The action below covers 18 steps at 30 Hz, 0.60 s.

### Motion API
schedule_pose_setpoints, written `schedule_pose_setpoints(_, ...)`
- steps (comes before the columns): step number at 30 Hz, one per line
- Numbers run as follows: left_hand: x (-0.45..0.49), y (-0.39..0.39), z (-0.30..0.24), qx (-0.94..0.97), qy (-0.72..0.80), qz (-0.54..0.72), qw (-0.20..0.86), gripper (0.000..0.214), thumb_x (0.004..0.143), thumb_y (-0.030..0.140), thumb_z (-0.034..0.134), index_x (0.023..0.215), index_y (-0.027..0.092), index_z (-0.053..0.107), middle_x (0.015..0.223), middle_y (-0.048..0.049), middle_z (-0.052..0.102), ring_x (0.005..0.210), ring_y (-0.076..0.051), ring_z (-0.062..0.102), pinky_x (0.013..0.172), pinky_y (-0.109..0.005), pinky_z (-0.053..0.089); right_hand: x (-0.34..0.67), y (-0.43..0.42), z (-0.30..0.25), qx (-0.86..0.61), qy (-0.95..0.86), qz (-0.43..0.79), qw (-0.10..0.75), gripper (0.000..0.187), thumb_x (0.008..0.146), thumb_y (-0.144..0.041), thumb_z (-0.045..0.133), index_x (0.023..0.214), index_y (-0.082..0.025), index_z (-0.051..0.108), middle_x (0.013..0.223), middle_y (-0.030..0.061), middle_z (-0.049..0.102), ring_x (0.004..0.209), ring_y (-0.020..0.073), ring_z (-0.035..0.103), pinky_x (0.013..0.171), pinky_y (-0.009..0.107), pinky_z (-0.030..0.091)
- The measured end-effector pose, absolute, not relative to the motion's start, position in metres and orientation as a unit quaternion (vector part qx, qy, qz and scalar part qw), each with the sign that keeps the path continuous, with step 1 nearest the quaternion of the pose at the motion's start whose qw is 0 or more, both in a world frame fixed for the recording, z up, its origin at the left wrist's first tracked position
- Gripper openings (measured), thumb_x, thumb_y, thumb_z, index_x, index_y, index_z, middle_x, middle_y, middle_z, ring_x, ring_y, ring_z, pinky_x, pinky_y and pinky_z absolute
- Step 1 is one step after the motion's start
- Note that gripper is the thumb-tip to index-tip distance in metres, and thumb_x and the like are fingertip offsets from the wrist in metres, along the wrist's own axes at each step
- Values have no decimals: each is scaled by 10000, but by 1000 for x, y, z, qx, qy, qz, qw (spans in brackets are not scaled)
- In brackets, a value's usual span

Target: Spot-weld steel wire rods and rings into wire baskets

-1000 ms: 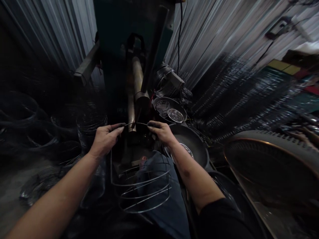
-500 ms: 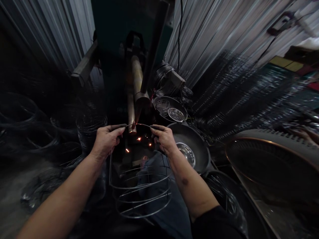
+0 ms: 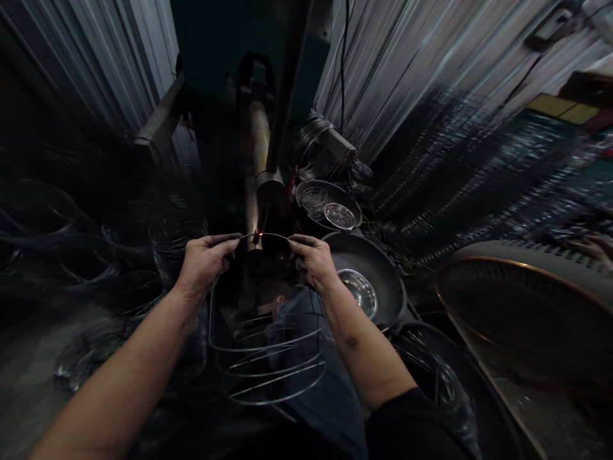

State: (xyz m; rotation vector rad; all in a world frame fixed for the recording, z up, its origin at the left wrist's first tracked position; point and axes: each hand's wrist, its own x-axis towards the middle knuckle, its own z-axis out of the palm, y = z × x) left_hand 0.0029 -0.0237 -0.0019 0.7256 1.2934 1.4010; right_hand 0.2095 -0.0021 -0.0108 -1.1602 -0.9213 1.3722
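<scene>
Pinching the wire frame (image 3: 268,358) in both grips, left hand (image 3: 207,263) and right hand (image 3: 313,260) stay put; earlier sparks gone.

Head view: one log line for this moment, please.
left hand: pinches wire ring | right hand: pinches wire ring | red glow under welder electrode | wire frame hangs below

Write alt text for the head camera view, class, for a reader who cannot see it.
Two bare hands, left hand and right hand, pinch a wire ring under a welding electrode, where a red spot glows. A wire cage frame hangs below; dark pans sit right.
</scene>
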Motion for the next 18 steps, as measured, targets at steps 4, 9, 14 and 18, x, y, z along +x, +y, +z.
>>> schedule_pose_setpoints(4,-4,-33,-16,290,518,616,517,412,605,363,774,914,96,727,586,-6,586,415,-57,422,374,-181,284,209,-13,-12,-470,-372,585,546,358,498,-324,815,770,-136,678,464,-24,552,345,66,395,333,174,210)
schedule_pose_setpoints(9,-11,-85,-75,119,558,585,577,274,773,352,659,885,103,679,716,-44,647,579,-104,577,552,-204,469,208,-69,-21,-429,-471,496,591,183,608,-280,786,746,-169,736,626,14,651,545,126,567,494,229,429)
schedule_pose_setpoints(14,1,-136,-125,67,564,503,652,211,896,254,523,905,95,661,849,-125,692,712,-167,665,612,-252,523,210,-121,-34,-362,-585,421,591,70,691,-210,763,760,-207,752,705,28,701,624,175,634,598,289,489)
schedule_pose_setpoints(18,7,-145,-127,52,541,480,689,224,917,268,508,958,98,647,888,-126,702,735,-167,677,629,-251,538,216,-133,-34,-343,-601,397,603,69,708,-216,755,776,-212,752,688,26,698,599,173,625,579,286,481)
